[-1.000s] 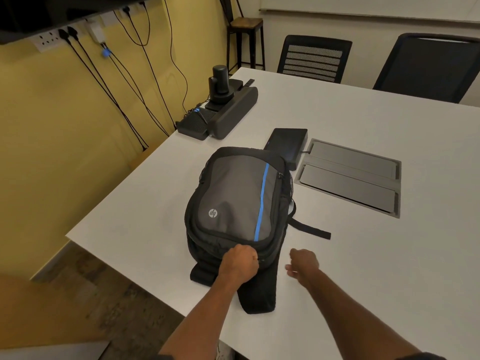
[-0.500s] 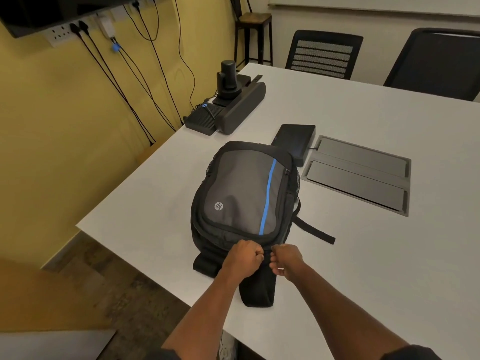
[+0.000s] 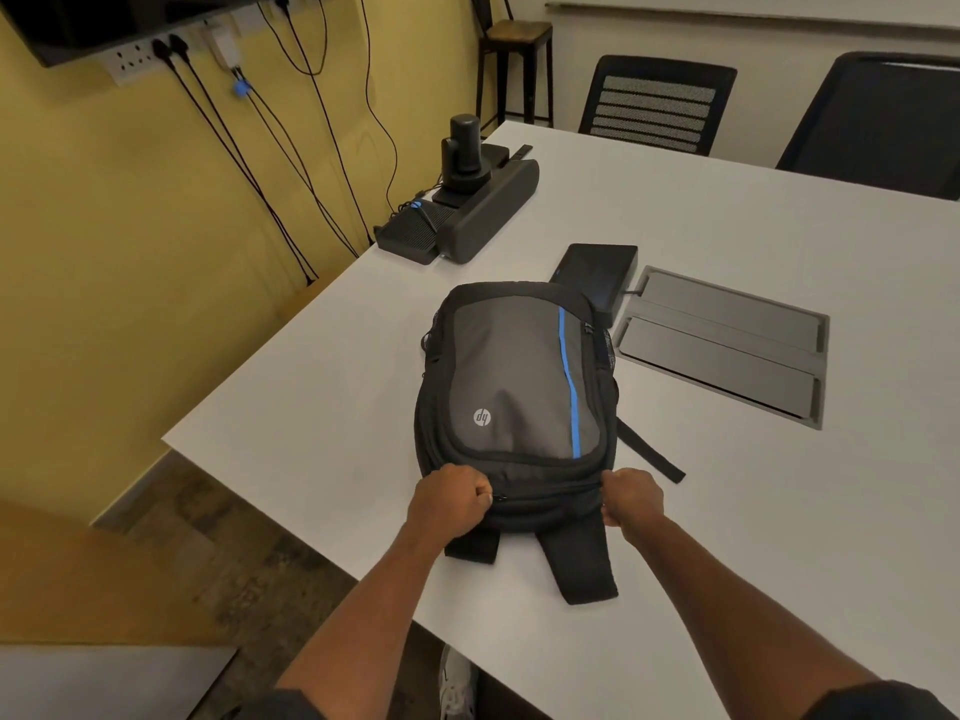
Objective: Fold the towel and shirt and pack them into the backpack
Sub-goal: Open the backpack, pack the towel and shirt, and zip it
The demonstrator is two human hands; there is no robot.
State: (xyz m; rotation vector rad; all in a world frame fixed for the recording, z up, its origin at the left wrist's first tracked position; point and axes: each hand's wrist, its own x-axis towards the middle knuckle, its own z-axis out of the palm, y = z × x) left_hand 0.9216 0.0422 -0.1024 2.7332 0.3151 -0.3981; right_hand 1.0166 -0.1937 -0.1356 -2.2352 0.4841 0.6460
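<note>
A black and grey backpack (image 3: 519, 376) with a blue stripe lies flat on the white table (image 3: 779, 511), its top end toward me and its straps spilling over the near side. My left hand (image 3: 451, 500) grips the top edge of the backpack at the left, by the zipper. My right hand (image 3: 631, 495) grips the same top edge at the right. The zipper line between both hands looks closed. No towel or shirt is visible.
A black flat box (image 3: 597, 272) and a grey recessed cable hatch (image 3: 727, 345) lie beyond the backpack. A conference speaker bar with a camera (image 3: 467, 200) sits at the far left corner. Black chairs (image 3: 654, 103) stand behind the table. The table's left edge is close.
My right hand came in to the backpack's top beside my left hand, then slid right along the top edge. My left hand kept its grip at the left.
</note>
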